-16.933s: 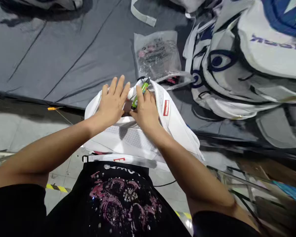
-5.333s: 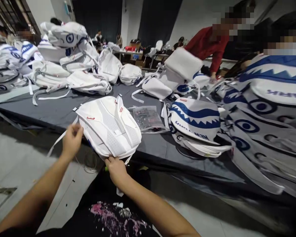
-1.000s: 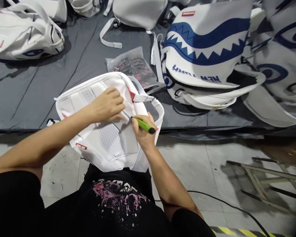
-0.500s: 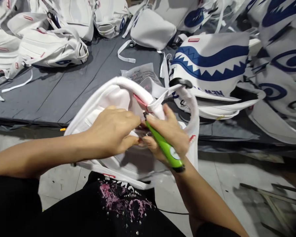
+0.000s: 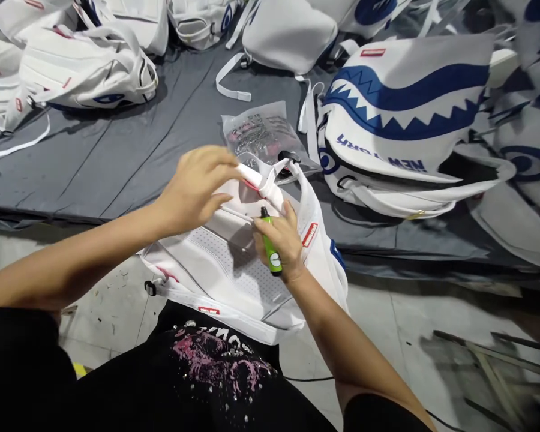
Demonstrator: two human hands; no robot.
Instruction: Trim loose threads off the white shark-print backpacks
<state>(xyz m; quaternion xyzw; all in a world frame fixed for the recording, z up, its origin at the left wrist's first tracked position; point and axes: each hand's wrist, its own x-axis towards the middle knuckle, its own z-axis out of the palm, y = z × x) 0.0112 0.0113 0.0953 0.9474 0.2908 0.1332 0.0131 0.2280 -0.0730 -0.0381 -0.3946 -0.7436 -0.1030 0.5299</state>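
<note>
Right grip [image 5: 285, 243]: closed around one green pen-like tool [image 5: 271, 246], black-ended, round white mark on the barrel, tip pointing away from the person over the bag's upper part. Left grip [image 5: 195, 189]: half open, thumb parted from bent fingers, nothing seen between them; fingertips close by the bag's far edge, contact not certain from where I stand. One white backpack [image 5: 243, 270], back panel up, perforated padding showing, lying across the near edge of the bench [image 5: 117, 138] and overhanging toward the person's black shirt [image 5: 225, 360]. Fittings present: shoulder strap at right with red label [image 5: 309, 235], near strap with second red label [image 5: 209, 311], black buckle [image 5: 150, 288] at left. State of work: in progress, by my judgement, both hands being at the piece; straps and labels are already on. How much is left I cannot say; whether any compartment is open is hidden. One clear plastic pouch [image 5: 261, 138], contents dark and red, on the bench just beyond the bag, outside it. To the right, one backpack with blue toothed print [image 5: 405, 108], its mouth gaping. Far left, several white bags [image 5: 85, 78], grouped together.
</note>
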